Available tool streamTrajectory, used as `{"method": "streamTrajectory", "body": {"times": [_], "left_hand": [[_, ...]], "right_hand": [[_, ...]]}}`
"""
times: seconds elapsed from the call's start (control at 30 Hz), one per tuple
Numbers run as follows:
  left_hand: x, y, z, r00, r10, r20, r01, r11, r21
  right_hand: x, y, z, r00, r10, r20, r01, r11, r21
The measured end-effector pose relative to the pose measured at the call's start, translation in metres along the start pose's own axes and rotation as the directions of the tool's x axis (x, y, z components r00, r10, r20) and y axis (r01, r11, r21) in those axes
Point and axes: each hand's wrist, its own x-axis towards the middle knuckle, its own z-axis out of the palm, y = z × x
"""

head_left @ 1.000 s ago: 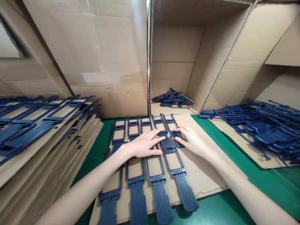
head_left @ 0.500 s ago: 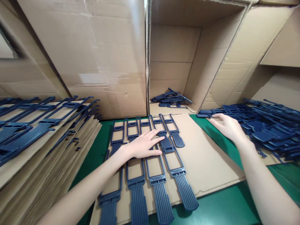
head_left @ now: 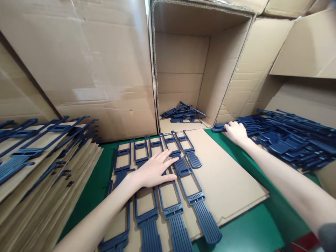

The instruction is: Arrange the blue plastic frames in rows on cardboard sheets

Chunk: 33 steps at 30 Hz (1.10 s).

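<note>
Across the right of the green surface point(head_left: 262, 224), beyond the cardboard point(head_left: 223, 182), the heap point(head_left: 283, 140) lies much nearer the right hand point(head_left: 236, 133) than the left hand point(head_left: 154, 169); its leftmost part point(head_left: 218, 128) runs roughly crosswise, one end showing left of the fingertips. From the lower right, the right arm slants forward and inward, palm down, fingers bent at that part, though whether they are closed on it I cannot tell; the left hand rests open, fingers spread over the laid-out parts point(head_left: 181, 231)
</note>
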Motion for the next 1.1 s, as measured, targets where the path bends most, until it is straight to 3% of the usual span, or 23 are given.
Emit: {"method": "streamTrajectory", "body": {"times": [0.3, 0.6, 0.73, 0.8, 0.93, 1.1], "left_hand": [[0.000, 0.000, 0.001, 1.000, 0.001, 0.022, -0.001, 1.000, -0.003], [0.000, -0.002, 0.004, 1.000, 0.019, -0.009, -0.019, 1.000, -0.018], [0.000, 0.000, 0.002, 1.000, 0.020, -0.019, -0.021, 0.999, -0.031], [0.000, 0.000, 0.001, 1.000, 0.022, -0.022, -0.022, 0.999, -0.037], [0.000, 0.002, 0.000, 1.000, 0.010, -0.008, -0.010, 0.999, -0.033], [0.000, 0.001, 0.002, 1.000, 0.013, -0.013, -0.013, 0.999, -0.037]], "right_hand": [[0.004, 0.006, 0.001, 0.990, -0.144, -0.002, 0.144, 0.986, -0.083], [0.019, 0.035, -0.023, 0.959, -0.280, 0.033, 0.280, 0.960, 0.006], [0.025, 0.047, -0.038, 0.944, -0.329, -0.016, 0.329, 0.941, 0.082], [0.027, 0.048, -0.051, 0.931, -0.343, -0.126, 0.361, 0.916, 0.174], [0.013, 0.028, -0.094, 0.884, -0.265, -0.384, 0.411, 0.832, 0.373], [-0.047, -0.030, -0.142, 0.851, -0.194, -0.488, 0.474, 0.685, 0.554]]}}
